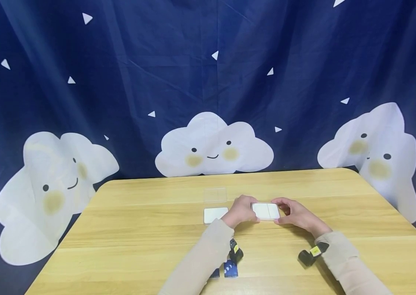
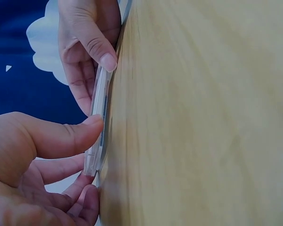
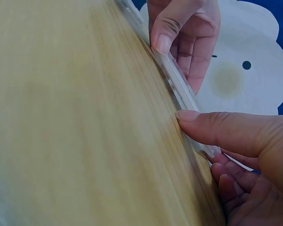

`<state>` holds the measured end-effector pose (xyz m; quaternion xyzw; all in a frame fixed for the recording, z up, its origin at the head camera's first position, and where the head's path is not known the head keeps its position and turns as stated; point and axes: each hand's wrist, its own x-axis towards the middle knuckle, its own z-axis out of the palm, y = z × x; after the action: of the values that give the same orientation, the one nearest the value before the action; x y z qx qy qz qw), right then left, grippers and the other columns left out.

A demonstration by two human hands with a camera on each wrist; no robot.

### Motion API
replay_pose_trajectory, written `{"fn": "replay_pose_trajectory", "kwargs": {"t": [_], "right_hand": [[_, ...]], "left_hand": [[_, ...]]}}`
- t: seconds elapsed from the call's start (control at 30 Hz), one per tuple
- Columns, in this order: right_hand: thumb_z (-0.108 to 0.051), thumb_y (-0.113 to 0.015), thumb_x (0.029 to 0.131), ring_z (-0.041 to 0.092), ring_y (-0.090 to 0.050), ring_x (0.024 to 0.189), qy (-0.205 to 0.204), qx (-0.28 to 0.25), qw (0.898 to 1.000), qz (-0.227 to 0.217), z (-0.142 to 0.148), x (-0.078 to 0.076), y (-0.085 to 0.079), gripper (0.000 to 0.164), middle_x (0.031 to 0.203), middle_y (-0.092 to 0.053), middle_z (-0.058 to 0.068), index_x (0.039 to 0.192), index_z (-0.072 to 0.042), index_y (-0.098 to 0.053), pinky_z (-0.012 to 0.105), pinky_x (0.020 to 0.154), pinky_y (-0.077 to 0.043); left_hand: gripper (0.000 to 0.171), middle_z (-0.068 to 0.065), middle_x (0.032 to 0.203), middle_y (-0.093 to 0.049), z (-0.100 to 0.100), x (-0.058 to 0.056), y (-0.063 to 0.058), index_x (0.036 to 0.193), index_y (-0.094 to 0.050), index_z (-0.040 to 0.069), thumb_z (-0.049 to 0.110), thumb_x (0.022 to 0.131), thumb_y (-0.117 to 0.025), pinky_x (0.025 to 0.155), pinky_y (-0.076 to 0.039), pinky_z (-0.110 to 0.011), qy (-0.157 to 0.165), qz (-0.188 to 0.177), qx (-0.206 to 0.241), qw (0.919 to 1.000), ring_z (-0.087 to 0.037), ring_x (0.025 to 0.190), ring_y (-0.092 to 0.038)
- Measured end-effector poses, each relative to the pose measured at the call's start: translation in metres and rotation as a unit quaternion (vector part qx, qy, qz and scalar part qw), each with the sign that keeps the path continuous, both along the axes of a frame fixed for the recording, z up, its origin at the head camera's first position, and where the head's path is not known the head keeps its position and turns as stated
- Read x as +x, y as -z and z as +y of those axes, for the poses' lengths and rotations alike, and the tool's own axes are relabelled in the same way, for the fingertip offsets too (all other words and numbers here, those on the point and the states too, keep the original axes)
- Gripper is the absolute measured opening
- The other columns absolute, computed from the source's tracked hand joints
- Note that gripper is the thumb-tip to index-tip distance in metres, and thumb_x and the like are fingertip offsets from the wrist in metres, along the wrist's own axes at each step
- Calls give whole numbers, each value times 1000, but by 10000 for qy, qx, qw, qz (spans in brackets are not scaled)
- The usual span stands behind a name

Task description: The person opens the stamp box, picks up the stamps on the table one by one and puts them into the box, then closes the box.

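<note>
A flat, clear-edged case with a white face (image 1: 265,211), a thin line across it, is held by its two ends. My left hand (image 1: 242,209) pinches its left end between thumb and fingers; my right hand (image 1: 297,214) pinches the right end. Seen edge-on in the left wrist view, the clear case (image 2: 98,117) lies close to the tabletop, with the left thumb on its near side. The right wrist view also shows the case (image 3: 181,87) edge-on, the right thumb pressing its near edge. What is inside cannot be made out.
Left of the hands lies another flat white case (image 1: 214,214), with a transparent flat lid or panel (image 1: 215,194) behind it. Dark blue cards (image 1: 231,269) lie near the front, partly behind the left sleeve. The wooden table (image 1: 148,229) meets a blue cloud-patterned curtain (image 1: 178,82).
</note>
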<state>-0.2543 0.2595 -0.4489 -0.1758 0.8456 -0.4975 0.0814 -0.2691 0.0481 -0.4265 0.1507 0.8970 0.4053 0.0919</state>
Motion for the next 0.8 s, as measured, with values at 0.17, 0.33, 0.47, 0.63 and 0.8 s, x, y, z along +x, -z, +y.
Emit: {"fn": "replay_pose_trajectory", "kwargs": {"t": [0.17,0.33,0.47,0.63,0.8], "right_hand": [[-6,-78,72,24,-49,97,-30,12,10000,-17,-1,1,-2,61,113,-57,17,125,6,-49,31,81,-40],[-5,-78,73,24,-49,97,-92,47,9999,30,1,-1,0,61,112,-58,17,125,7,-49,30,81,-41],[-7,-78,72,25,-49,98,-83,148,9998,47,3,-2,2,61,112,-58,16,125,5,-50,29,82,-41],[-6,-78,72,27,-50,99,-95,140,9998,57,3,-1,2,60,113,-58,17,124,5,-50,33,83,-41],[-5,-78,72,25,-49,97,-95,31,9999,37,3,-1,2,61,112,-57,17,125,6,-49,29,81,-40]], "left_hand": [[54,-3,94,-68,-1,-1,0,108,-69,2,-4,57,-84,77,-44,-25,43,-52,25,10000,-12,79,-53],[54,-3,95,-68,-1,-2,1,108,-69,3,-3,57,-84,78,-45,-25,77,-32,-30,10000,-12,79,-53],[53,-3,96,-68,-1,-2,2,108,-68,2,-3,58,-83,78,-45,-26,97,-83,15,9999,-13,80,-54],[53,-4,97,-68,-1,-1,0,109,-68,2,-2,58,-83,78,-45,-26,117,-113,5,9999,-13,81,-54],[52,-3,94,-68,-2,-2,2,107,-69,2,-3,57,-83,76,-45,-25,96,-71,95,9999,-12,79,-54]]}}
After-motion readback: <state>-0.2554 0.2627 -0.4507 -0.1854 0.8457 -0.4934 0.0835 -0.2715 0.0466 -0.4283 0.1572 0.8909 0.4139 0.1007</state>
